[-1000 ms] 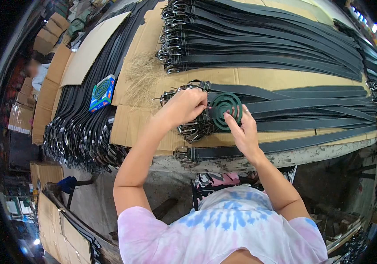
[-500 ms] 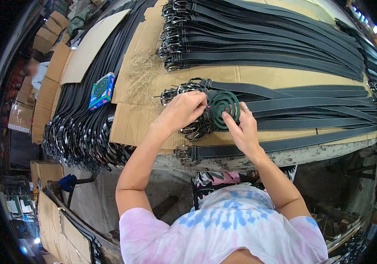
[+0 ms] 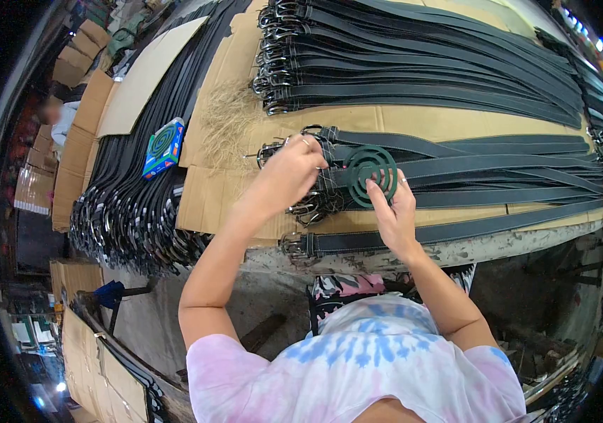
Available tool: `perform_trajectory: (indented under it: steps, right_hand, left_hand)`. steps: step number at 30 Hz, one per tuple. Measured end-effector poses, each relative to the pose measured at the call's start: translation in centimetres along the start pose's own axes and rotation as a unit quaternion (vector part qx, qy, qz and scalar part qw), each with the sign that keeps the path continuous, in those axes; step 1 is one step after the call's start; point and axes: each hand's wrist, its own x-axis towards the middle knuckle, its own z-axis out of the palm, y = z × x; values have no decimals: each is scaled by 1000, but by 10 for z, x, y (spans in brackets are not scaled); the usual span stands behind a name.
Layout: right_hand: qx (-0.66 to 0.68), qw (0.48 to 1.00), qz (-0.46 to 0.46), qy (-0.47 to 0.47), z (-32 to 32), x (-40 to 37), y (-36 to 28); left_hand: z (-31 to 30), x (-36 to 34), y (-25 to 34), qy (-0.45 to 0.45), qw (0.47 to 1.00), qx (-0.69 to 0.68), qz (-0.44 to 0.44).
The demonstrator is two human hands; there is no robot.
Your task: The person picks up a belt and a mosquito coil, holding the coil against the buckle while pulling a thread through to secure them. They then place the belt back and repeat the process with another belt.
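Observation:
A dark green mosquito coil (image 3: 372,176) is pinched at its lower right by my right hand (image 3: 396,204), thumb on top. My left hand (image 3: 294,169) is closed just left of the coil, apart from it; whatever its fingers may hold is hidden. A small reddish spot shows at the coil's left edge. Under both hands lie black belts (image 3: 456,169) with metal buckles, partly covered by the coil and my hands. A single belt (image 3: 386,240) runs along the table's front edge, below my right hand.
More black belts (image 3: 414,63) lie in rows at the back. Dry straw-like fibres (image 3: 227,120) rest on the cardboard (image 3: 210,190). To the left, a blue and green coil box (image 3: 163,148) sits on a thick belt stack (image 3: 118,176). Another person (image 3: 65,116) is at far left.
My right hand has moved slightly right with the coil. My left hand has drawn a little left and up, so the gap between it and the coil is wider.

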Motion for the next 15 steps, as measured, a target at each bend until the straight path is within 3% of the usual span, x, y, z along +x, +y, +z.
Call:
perform_trajectory:
  steps: [1, 3, 7, 9, 12, 15]
  right_hand:
    - [0, 1000, 0, 3, 0, -2, 1]
    - [-1, 1000, 3, 6, 0, -6, 4]
    - [36, 999, 10, 14, 2, -13, 10]
    - [42, 999, 14, 12, 3, -15, 11]
    - [69, 997, 31, 15, 5, -17, 14]
    - [69, 997, 27, 13, 4, -19, 14]
  left_hand:
    - [4, -1, 2, 0, 1000, 0, 0]
    - [12, -3, 3, -99, 995, 9, -19]
    - [11, -1, 6, -113, 992, 58, 15]
    - [13, 1, 4, -100, 986, 98, 91]
    - [11, 5, 11, -152, 975, 134, 94]
    - [17, 2, 12, -144, 971, 165, 97]
